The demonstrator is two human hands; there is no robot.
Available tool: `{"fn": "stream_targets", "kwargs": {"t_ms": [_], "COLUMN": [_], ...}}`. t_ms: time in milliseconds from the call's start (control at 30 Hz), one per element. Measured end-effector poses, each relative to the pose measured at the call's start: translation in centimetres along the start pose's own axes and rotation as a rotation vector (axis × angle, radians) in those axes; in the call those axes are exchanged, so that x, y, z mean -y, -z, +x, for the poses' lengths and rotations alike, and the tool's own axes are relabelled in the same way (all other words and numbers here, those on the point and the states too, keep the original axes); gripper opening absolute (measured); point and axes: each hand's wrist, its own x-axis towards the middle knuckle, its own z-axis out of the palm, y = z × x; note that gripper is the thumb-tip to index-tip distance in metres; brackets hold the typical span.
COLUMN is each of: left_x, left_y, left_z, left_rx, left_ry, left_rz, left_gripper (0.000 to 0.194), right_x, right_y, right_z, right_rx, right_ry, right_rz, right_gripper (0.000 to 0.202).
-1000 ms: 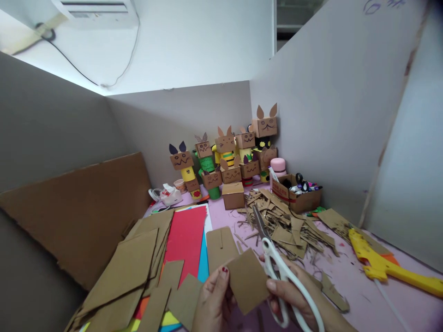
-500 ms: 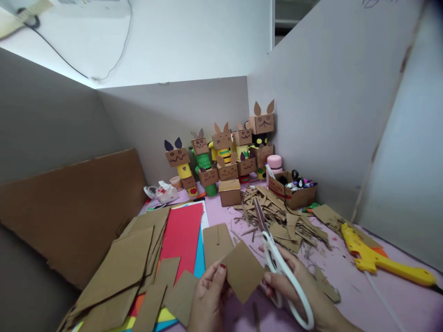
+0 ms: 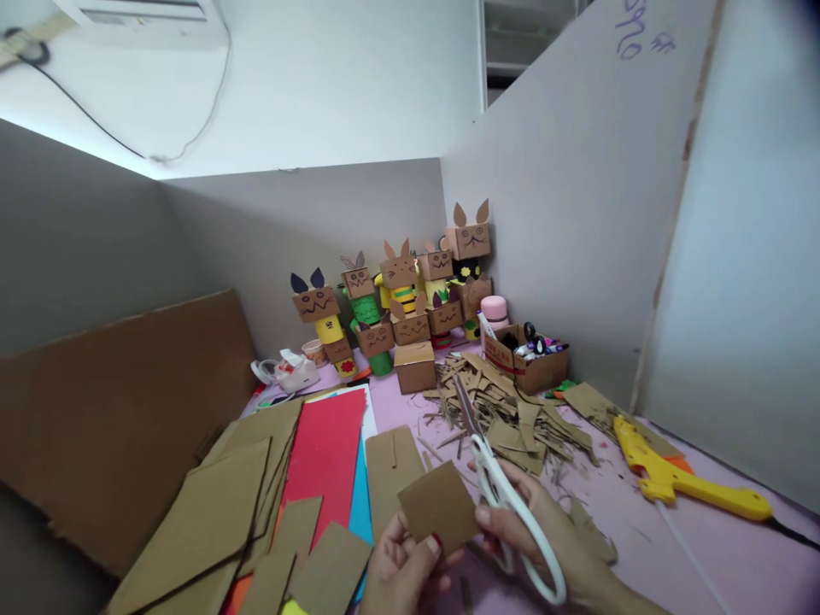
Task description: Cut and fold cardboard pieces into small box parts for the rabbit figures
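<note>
Cardboard square [image 3: 438,506], left hand [image 3: 405,565] pinching lower edge, scissors [image 3: 485,459] alongside

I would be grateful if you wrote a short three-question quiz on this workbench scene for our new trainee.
1. Multiple choice: which hand holds the scissors?
A) Left
B) Right
C) Neither

2. True or false: as the camera sees it, the yellow glue gun lies to the right of the pile of cardboard scraps.

3. Short answer: what does the left hand hold?

Key:
1. B, the right hand.
2. True.
3. A piece of cardboard.
</note>
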Motion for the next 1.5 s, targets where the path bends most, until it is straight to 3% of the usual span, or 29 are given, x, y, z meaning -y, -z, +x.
{"fn": "stream_targets", "kwargs": {"t_ms": [167,467,700,800,933,1100,1233,1300,1333,1367,1433,1500], "left_x": [0.1,0.6,0.6,-0.2,-1.5,-2.1,-2.1,-2.3,-2.5,-2.7,-3.2,-3.5], "left_y": [-0.3,0.4,0.4,0.7,2.1,3.9,3.6,2.8,2.3,1.9,1.1,0.6], "left_z": [-0.2,0.6,0.6,0.7,1.5,2.7,1.9,0.9,0.3,-0.3,-1.5,-2.6], "left_rx": [-0.029,-0.093,0.045,-0.041,-0.217,-0.253,-0.352,-0.398,-0.347,-0.212,0.102,0.303], "left_ry": [0.035,-0.089,-0.146,-0.209,-0.340,-0.417,-0.537,-0.678,-0.712,-0.653,-0.404,-0.247], "left_rz": [-0.060,-0.017,-0.012,0.013,0.203,0.351,0.525,0.787,0.956,1.074,1.240,1.378], "left_gripper": [0.035,0.044,0.039,0.035,0.036,0.041,0.043,0.037,0.029,0.018,0.014,0.011], "right_x": [-0.4,-0.4,-0.5,-0.4,-0.3,-0.4,-0.1,0.2,0.3,0.4,0.5,0.5], "right_y": [-0.1,0.3,0.1,0.0,-0.1,0.0,-0.1,0.0,0.0,0.0,0.1,0.3], "right_z": [0.3,0.6,0.3,0.3,0.1,-0.3,-0.5,-0.6,-0.6,-0.7,-0.7,-0.8], "right_rx": [0.007,-0.037,0.049,0.016,-0.096,-0.062,-0.050,-0.047,-0.044,-0.035,-0.013,0.007], "right_ry": [-0.008,-0.015,-0.045,-0.062,-0.094,-0.142,-0.116,-0.112,-0.113,-0.114,-0.113,-0.106], "right_rz": [0.036,0.067,0.042,0.023,0.031,0.074,0.061,0.044,0.044,0.047,0.052,0.032], "right_gripper": [0.052,0.050,0.052,0.055,0.057,0.051,0.041,0.039,0.039,0.040,0.039,0.036]}}
